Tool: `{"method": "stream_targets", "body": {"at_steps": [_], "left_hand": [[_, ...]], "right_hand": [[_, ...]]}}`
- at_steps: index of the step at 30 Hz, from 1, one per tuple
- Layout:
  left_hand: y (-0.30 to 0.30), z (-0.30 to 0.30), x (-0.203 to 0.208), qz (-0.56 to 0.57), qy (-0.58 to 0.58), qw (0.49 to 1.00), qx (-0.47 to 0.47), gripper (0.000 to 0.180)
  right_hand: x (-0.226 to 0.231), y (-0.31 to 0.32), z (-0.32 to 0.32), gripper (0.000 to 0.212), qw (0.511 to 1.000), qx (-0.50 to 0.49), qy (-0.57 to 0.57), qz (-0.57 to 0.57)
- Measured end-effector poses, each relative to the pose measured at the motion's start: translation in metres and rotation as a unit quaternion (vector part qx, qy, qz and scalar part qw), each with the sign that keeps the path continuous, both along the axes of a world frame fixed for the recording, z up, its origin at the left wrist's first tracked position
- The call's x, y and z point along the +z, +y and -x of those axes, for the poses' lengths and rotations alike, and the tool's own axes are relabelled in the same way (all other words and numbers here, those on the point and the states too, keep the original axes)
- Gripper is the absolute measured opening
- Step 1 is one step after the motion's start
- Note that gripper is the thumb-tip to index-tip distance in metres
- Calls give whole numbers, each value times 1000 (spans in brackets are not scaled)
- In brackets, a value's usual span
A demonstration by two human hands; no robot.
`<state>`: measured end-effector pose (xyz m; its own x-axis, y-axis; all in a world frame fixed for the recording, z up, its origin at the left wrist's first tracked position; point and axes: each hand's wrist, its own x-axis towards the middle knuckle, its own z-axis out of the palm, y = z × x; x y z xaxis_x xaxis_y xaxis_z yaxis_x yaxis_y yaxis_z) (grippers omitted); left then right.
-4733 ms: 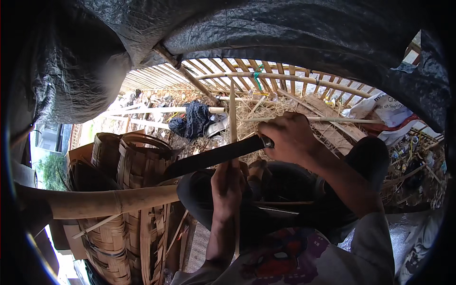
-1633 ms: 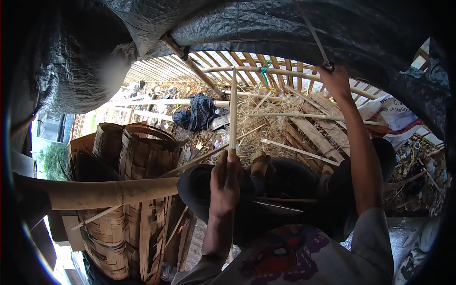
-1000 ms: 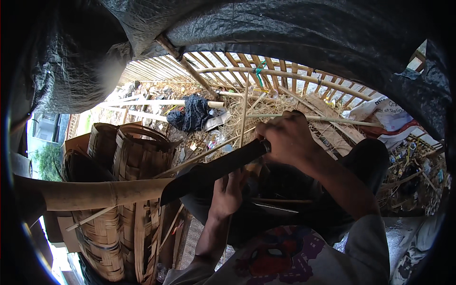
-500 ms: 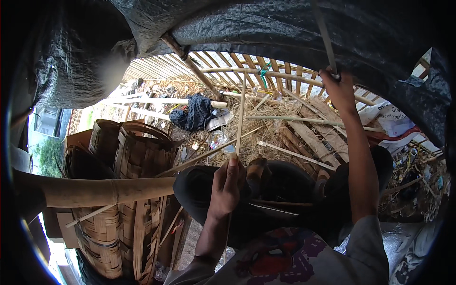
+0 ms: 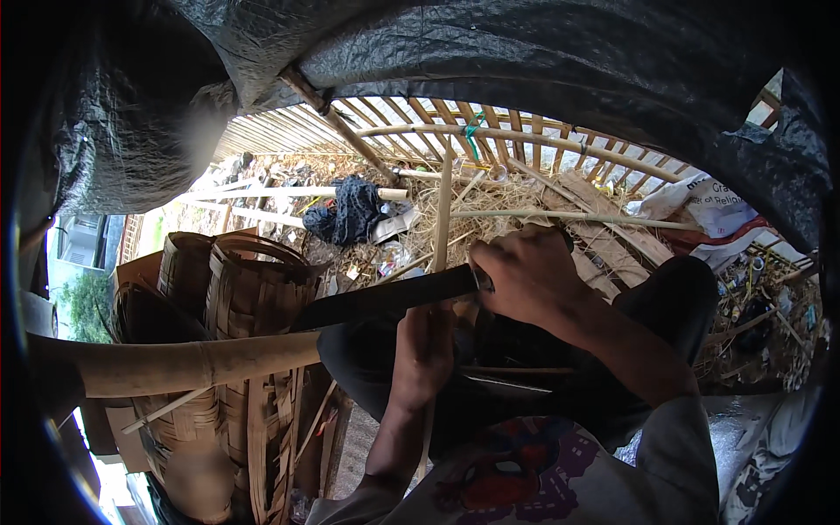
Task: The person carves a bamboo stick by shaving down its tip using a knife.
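My left hand (image 5: pixel 423 354) is closed round a pale bamboo strip (image 5: pixel 444 210) that stands upright in front of me; its lower end shows below my wrist. A machete (image 5: pixel 385 297) with a long dark blade is gripped in my right hand (image 5: pixel 530 273). The blade lies across the strip just above my left fingers and points to the left, over my knee. Its handle is mostly hidden by my right fingers. I cannot tell whether the edge has cut into the strip.
Woven bamboo baskets (image 5: pixel 262 280) stand at the left, behind a thick bamboo pole (image 5: pixel 206 359). A dark cloth (image 5: pixel 352 210) hangs over bamboo poles ahead. Wooden planks (image 5: pixel 595 245) and straw lie beyond my knees, near a white sack (image 5: pixel 713 210). Black plastic sheeting (image 5: pixel 525 52) hangs overhead.
My right hand has swung the machete down and leftward from high at the right, onto the strip. My left hand keeps its hold on the strip, nearly in place.
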<state>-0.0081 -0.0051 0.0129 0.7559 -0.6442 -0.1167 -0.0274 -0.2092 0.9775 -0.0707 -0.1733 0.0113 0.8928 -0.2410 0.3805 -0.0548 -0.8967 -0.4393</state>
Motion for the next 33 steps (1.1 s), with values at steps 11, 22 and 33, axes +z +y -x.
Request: {"method": "stream_targets", "body": {"at_steps": [11, 22, 33], "left_hand": [[-9, 1, 3, -101, -402, 910, -2, 11], [1, 1, 8, -121, -348, 930, 3, 40], [-3, -1, 6, -111, -320, 941, 12, 23]], "right_hand": [[3, -1, -5, 8, 995, -49, -37, 74], [-13, -163, 15, 21, 904, -416, 39, -86], [-3, -20, -4, 23, 998, 18, 63, -17]]}}
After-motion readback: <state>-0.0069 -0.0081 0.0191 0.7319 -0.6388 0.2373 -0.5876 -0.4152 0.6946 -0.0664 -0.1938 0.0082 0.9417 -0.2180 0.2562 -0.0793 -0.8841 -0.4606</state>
